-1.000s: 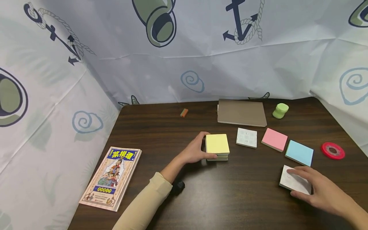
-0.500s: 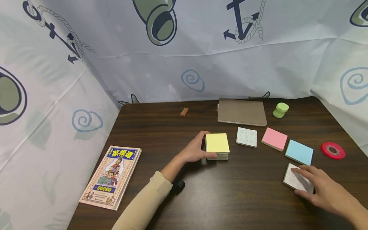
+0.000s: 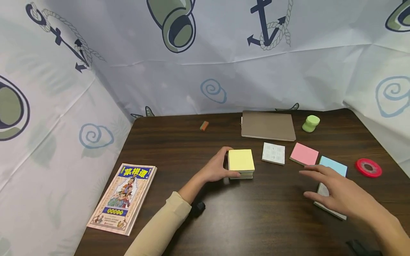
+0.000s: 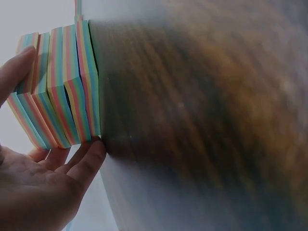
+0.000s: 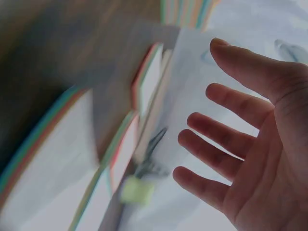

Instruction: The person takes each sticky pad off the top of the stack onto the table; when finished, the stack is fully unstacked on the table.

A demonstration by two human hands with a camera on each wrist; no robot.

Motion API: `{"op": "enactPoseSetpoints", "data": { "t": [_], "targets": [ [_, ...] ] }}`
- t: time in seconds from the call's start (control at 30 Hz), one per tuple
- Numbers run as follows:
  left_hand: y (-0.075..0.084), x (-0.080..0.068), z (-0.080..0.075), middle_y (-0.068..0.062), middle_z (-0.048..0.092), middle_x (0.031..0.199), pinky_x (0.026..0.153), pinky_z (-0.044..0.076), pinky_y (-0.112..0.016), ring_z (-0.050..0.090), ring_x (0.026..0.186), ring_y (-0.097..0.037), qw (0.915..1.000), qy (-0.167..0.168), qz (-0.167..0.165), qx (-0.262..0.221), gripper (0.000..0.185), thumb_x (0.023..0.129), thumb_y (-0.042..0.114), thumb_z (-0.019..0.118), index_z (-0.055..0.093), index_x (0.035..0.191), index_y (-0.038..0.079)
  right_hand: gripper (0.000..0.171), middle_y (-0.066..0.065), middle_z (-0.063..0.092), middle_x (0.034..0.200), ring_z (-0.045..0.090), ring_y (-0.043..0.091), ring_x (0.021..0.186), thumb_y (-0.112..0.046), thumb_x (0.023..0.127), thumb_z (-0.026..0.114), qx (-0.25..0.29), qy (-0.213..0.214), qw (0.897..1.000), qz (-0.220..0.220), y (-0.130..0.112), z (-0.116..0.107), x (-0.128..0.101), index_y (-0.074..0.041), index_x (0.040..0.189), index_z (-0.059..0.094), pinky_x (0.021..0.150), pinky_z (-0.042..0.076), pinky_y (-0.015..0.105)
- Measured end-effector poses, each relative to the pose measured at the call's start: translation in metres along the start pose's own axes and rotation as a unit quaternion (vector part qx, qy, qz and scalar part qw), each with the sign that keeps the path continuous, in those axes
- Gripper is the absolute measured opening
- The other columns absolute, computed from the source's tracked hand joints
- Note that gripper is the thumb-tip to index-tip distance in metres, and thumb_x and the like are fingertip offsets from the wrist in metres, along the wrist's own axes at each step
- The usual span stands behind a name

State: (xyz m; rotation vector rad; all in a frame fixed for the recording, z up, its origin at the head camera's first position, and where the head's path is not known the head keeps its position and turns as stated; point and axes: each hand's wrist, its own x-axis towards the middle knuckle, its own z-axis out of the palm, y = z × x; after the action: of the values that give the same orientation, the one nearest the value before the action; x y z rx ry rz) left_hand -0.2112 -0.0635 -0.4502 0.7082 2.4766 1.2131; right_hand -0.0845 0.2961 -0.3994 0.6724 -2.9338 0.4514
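Note:
My left hand (image 3: 220, 167) grips a stack of sticky-note pads (image 3: 241, 160) with a yellow top, near the middle of the dark wooden table (image 3: 256, 220). The left wrist view shows thumb and fingers (image 4: 82, 161) on opposite sides of the rainbow-edged stack (image 4: 62, 82). My right hand (image 3: 334, 192) hovers with fingers spread over a white pad (image 3: 334, 213) at the front right, holding nothing. In the right wrist view the open right hand (image 5: 240, 144) is blurred, with pad edges beyond it.
A small white pad (image 3: 273, 153), a pink pad (image 3: 304, 154) and a blue pad (image 3: 334, 164) lie in a row right of the stack. Behind them are a brown notebook (image 3: 268, 125), a green object (image 3: 310, 123), a red tape roll (image 3: 368, 168) and an eraser (image 3: 204, 125). A book (image 3: 123, 197) lies front left.
My right hand has come off the white pad at the front right and moved up and left, fingers spreading. The left hand and the yellow-topped stack have stayed put.

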Motion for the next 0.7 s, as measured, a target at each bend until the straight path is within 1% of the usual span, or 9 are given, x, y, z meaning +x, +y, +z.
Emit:
{"op": "enactPoseSetpoints", "data": {
  "t": [0.1, 0.17, 0.27, 0.37, 0.47, 0.6, 0.7],
  "targets": [
    [0.000, 0.000, 0.000, -0.004, 0.048, 0.131, 0.093, 0.042, -0.039, 0.050, 0.111, -0.020, 1.0000, 0.002, 0.001, 0.000, 0.089, 0.074, 0.034, 0.087, 0.035, 0.142, 0.011, 0.059, 0.005, 0.051, 0.134, 0.055, 0.025, 0.115, -0.042, 0.083, 0.078, 0.018, -0.010, 0.999, -0.032, -0.015, -0.001, 0.027, -0.017, 0.134, 0.059, 0.082, 0.050, 0.047],
    [0.001, 0.000, 0.000, -0.004, 0.048, 0.132, 0.094, 0.042, -0.040, 0.050, 0.111, -0.021, 1.0000, 0.002, 0.002, -0.001, 0.089, 0.073, 0.032, 0.088, 0.035, 0.142, 0.011, 0.058, 0.005, 0.052, 0.136, 0.054, 0.024, 0.118, -0.039, 0.084, 0.078, 0.029, -0.015, 0.998, -0.058, -0.025, 0.004, 0.046, -0.017, 0.135, 0.059, 0.086, 0.049, 0.047],
    [0.001, 0.000, 0.000, -0.006, 0.047, 0.133, 0.096, 0.041, -0.042, 0.050, 0.114, -0.022, 1.0000, 0.003, 0.005, 0.000, 0.090, 0.073, 0.031, 0.088, 0.035, 0.143, 0.008, 0.059, 0.007, 0.050, 0.139, 0.050, 0.026, 0.124, -0.037, 0.084, 0.078, 0.048, -0.030, 0.995, -0.088, -0.038, 0.013, 0.075, -0.018, 0.136, 0.058, 0.090, 0.048, 0.047],
    [-0.001, 0.001, 0.000, -0.008, 0.047, 0.135, 0.096, 0.041, -0.042, 0.050, 0.115, -0.022, 1.0000, 0.003, 0.005, 0.006, 0.092, 0.074, 0.030, 0.088, 0.033, 0.144, 0.006, 0.061, 0.011, 0.048, 0.142, 0.047, 0.028, 0.127, -0.034, 0.084, 0.078, 0.061, -0.039, 0.990, -0.121, -0.048, 0.026, 0.102, -0.015, 0.138, 0.056, 0.093, 0.047, 0.047],
    [-0.002, 0.002, 0.001, -0.007, 0.047, 0.134, 0.094, 0.042, -0.041, 0.051, 0.113, -0.022, 0.9999, 0.002, 0.003, 0.014, 0.093, 0.074, 0.028, 0.088, 0.031, 0.145, 0.007, 0.066, 0.013, 0.044, 0.146, 0.043, 0.029, 0.130, -0.034, 0.084, 0.078, 0.065, -0.046, 0.986, -0.147, -0.056, 0.036, 0.125, -0.012, 0.141, 0.053, 0.098, 0.043, 0.048],
    [-0.003, 0.003, 0.002, -0.004, 0.048, 0.131, 0.093, 0.043, -0.039, 0.052, 0.109, -0.020, 0.9995, 0.002, -0.002, 0.030, 0.092, 0.072, 0.026, 0.089, 0.032, 0.143, 0.011, 0.071, 0.013, 0.041, 0.149, 0.040, 0.031, 0.134, -0.034, 0.083, 0.079, 0.072, -0.069, 0.983, -0.153, -0.066, 0.044, 0.145, -0.012, 0.144, 0.049, 0.101, 0.040, 0.051],
    [-0.004, 0.004, 0.002, -0.004, 0.049, 0.130, 0.094, 0.043, -0.038, 0.052, 0.109, -0.019, 0.9993, 0.005, -0.007, 0.037, 0.090, 0.071, 0.025, 0.090, 0.035, 0.141, 0.011, 0.074, 0.015, 0.042, 0.147, 0.042, 0.033, 0.131, -0.033, 0.082, 0.080, 0.071, -0.087, 0.983, -0.148, -0.072, 0.046, 0.153, -0.013, 0.146, 0.047, 0.098, 0.042, 0.052]
  ]
}}
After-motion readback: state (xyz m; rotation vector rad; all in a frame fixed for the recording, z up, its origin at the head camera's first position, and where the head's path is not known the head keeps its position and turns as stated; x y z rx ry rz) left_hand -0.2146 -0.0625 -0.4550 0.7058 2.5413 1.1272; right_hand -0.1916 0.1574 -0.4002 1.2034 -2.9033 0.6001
